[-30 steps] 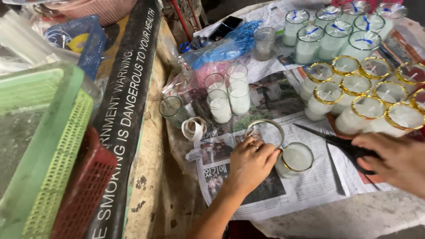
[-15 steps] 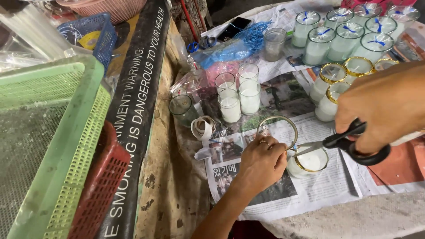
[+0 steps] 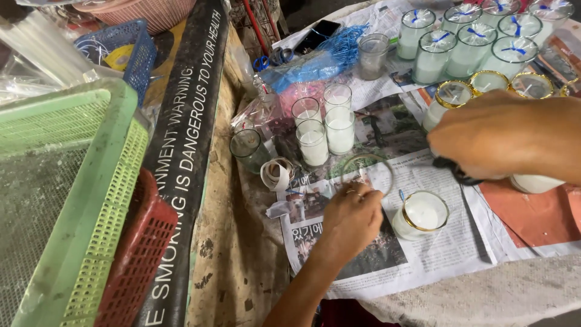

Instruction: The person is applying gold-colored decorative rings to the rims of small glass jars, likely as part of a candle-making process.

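While fingers [image 3: 357, 195] pinch it, empty glass [image 3: 367, 172] tilts.

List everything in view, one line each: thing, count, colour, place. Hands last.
Gold-rimmed candle glass: one, white wax, on newspaper by left hand.
Clear glass ring: one, at left fingertips.
Plain candle glasses: four, white wax, centre.
Empty glass: one, left of those.
Tape roll: one, off-white.
Blue-ribboned glasses: several, top right.
Newspaper: covers table.
Baskets: green and red, left.
Scissors handle: black, under right hand.
Left hand: touches ring.
Right hand: grips scissors.
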